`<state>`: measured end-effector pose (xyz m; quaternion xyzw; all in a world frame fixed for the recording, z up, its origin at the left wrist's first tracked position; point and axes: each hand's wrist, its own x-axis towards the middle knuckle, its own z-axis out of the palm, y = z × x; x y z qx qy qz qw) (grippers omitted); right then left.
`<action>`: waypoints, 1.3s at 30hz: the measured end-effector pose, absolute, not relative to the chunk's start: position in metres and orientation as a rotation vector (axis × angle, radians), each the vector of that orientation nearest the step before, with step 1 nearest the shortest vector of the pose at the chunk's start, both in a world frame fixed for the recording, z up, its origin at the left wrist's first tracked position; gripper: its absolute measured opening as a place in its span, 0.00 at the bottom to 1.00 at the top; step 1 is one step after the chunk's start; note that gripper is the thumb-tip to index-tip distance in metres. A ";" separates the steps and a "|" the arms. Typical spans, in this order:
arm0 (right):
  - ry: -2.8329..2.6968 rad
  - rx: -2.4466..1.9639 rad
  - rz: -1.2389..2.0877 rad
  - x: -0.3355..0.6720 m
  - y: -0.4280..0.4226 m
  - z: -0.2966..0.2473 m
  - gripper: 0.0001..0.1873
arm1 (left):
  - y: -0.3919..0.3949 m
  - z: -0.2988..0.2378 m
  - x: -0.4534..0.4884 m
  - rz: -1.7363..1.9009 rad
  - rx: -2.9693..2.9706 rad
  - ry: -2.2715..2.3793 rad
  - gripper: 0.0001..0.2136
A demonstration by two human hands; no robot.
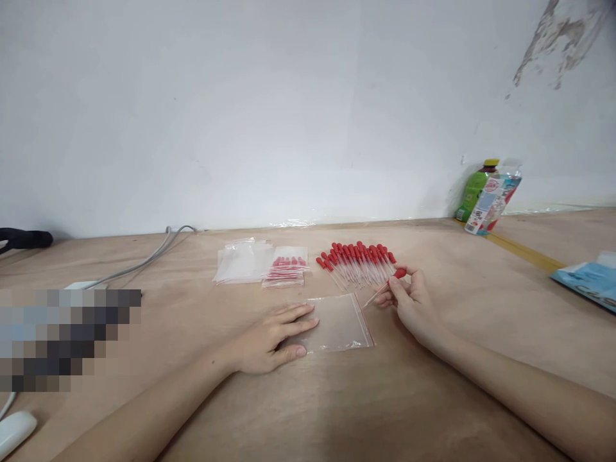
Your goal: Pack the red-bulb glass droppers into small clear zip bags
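My left hand (pixel 276 337) lies flat, fingers spread, on the left part of a clear zip bag (pixel 334 324). The bag rests on the table with its red-lined zip edge to the right. Between thumb and fingers, my right hand (pixel 409 298) pinches a dropper (pixel 399 274) by its red bulb. The dropper's thin clear tube slants down and left, its tip close to the bag's zip edge; I cannot tell whether it touches. Just behind my right hand is a pile of similar red-bulbed droppers (pixel 359 260), bulbs pointing away from me.
Behind the bag lie a stack of bags (pixel 243 260) and a stack of bags with red bulbs inside (pixel 286 269). A green bottle (pixel 474 192) and a printed carton (pixel 493 205) stand far right, near a blue packet (pixel 590 279). A grey cable (pixel 154 256) and a white mouse (pixel 17 431) are left.
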<state>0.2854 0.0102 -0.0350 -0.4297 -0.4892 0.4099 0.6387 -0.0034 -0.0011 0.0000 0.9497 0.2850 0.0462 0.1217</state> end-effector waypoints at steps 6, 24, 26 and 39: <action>-1.082 -0.951 1.109 0.278 0.005 -0.032 0.24 | -0.001 -0.002 0.000 0.210 2.737 0.870 0.23; -1.762 -0.741 1.413 0.281 -0.005 -0.019 0.11 | -0.001 -0.005 0.002 0.277 2.729 0.827 0.26; -1.769 -0.790 1.367 0.282 -0.002 -0.020 0.10 | -0.001 -0.005 0.002 0.287 2.722 0.826 0.26; -1.663 -0.824 1.412 0.267 -0.011 -0.020 0.10 | -0.002 -0.003 0.002 0.240 2.759 0.873 0.24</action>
